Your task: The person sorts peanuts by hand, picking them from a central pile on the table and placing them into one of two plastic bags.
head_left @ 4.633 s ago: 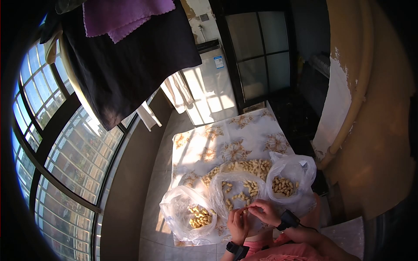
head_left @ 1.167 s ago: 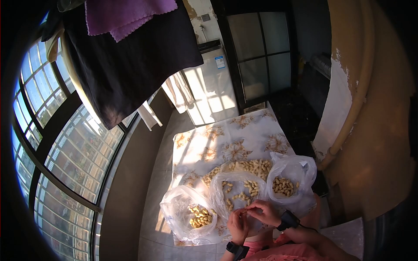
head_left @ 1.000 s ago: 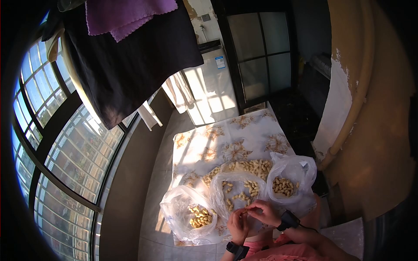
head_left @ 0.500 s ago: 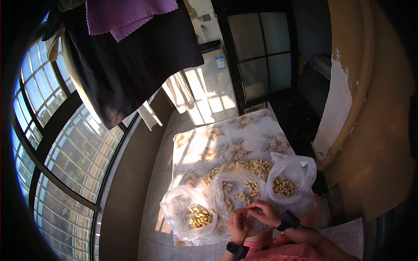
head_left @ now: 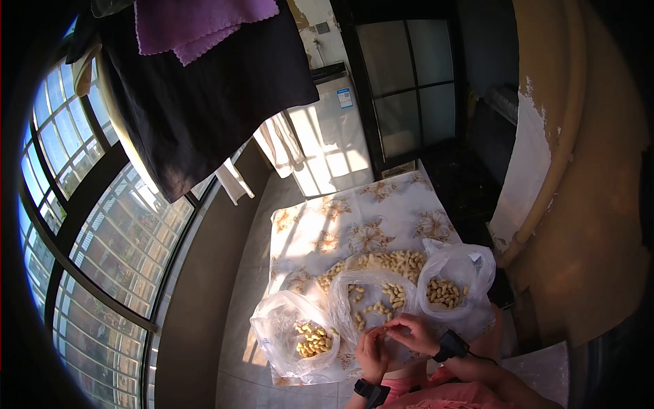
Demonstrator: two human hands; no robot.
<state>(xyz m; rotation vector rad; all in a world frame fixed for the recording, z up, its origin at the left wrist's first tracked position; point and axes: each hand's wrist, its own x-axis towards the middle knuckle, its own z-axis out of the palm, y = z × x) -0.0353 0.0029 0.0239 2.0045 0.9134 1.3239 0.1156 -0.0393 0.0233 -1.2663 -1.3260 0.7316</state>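
Note:
My left hand (head_left: 371, 351) and my right hand (head_left: 413, 335) meet at the near edge of the middle plastic bag (head_left: 335, 300). The fingertips of both are pinched together; whatever is between them is too small to make out. Loose peanuts in shells (head_left: 392, 294) lie scattered inside that bag. A left plastic bag (head_left: 269, 327) contains a heap of sunlit peanuts (head_left: 314, 341). In the right plastic bag (head_left: 481, 262) sits another pile of peanuts (head_left: 444, 294). Behind the middle bag, a long pile of peanuts (head_left: 395, 262) spreads across the table.
A flower-patterned cloth covers the table (head_left: 368, 204). Dark clothing (head_left: 218, 88) and a purple cloth (head_left: 204, 24) hang at upper left, near the barred window (head_left: 129, 232). A white appliance (head_left: 330, 136) stands beyond the table. At right is a wall with a pipe (head_left: 562, 150).

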